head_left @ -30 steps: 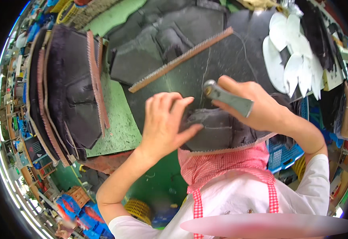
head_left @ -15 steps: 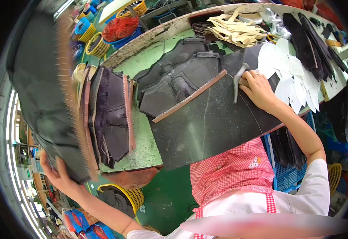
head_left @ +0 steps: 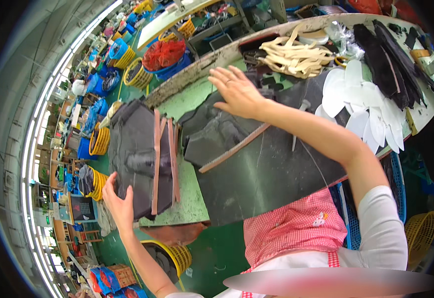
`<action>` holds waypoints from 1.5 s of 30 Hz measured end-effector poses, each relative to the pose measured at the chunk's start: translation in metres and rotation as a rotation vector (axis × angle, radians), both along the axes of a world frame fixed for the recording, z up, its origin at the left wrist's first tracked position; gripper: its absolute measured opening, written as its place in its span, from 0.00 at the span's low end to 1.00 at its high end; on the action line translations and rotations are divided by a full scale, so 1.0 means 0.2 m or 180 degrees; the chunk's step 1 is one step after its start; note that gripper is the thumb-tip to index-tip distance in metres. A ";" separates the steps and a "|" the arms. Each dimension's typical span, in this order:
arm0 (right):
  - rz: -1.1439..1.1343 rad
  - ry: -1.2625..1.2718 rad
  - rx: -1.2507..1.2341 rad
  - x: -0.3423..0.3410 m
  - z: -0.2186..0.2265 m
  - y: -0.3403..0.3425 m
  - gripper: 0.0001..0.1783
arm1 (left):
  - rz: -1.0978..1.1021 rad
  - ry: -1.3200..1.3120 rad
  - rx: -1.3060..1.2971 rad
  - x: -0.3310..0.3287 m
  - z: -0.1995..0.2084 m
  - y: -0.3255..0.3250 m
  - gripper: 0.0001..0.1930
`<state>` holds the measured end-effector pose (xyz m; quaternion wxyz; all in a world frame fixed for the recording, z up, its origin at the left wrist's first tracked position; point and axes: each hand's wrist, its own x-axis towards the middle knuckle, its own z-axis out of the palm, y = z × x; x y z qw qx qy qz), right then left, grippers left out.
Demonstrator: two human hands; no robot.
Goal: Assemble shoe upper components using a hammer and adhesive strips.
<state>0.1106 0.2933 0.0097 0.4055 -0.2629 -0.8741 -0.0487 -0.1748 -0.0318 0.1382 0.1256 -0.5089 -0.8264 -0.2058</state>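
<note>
A stack of dark leather-like panels (head_left: 136, 136) with pinkish-brown edge strips lies at the table's left end. My left hand (head_left: 118, 201) is at its lower left edge, thumb and fingers apart. My right hand (head_left: 239, 94) is stretched flat over a second pile of dark panels (head_left: 212, 131), its fingers spread; whether it touches them I cannot tell. A strip (head_left: 234, 149) edges that pile's top panel. Beneath is a large black sheet (head_left: 257, 184). A grey metal tool, hammer-like (head_left: 304, 105), lies there, partly hidden by my right forearm, with a thin thread (head_left: 315, 161) nearby.
Cream strips (head_left: 296, 54), white oval pieces (head_left: 361, 94) and long dark pieces (head_left: 388, 64) cover the table's right end. A raised rim (head_left: 197, 69) runs along the far side. Below the table stand a yellow basket (head_left: 181, 258) and a blue crate (head_left: 352, 231).
The large dark panel that my left hand held up at the left now lies on the left stack. My right hand has left the metal tool and moved left over the middle pile.
</note>
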 end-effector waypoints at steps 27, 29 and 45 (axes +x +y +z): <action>0.0631 -0.1119 -0.1395 0.31 0.11 -0.25 0.30 | -0.0530 0.1883 -0.0069 0.43 -0.30 0.21 0.24; 0.0567 -0.0961 -0.1530 0.32 0.11 -0.27 0.29 | -0.0660 0.1784 0.0066 0.43 -0.31 0.22 0.22; 0.0461 -0.0977 -0.1658 0.42 0.14 -0.36 0.21 | 0.0011 0.2308 -0.0938 0.21 -0.58 0.56 0.42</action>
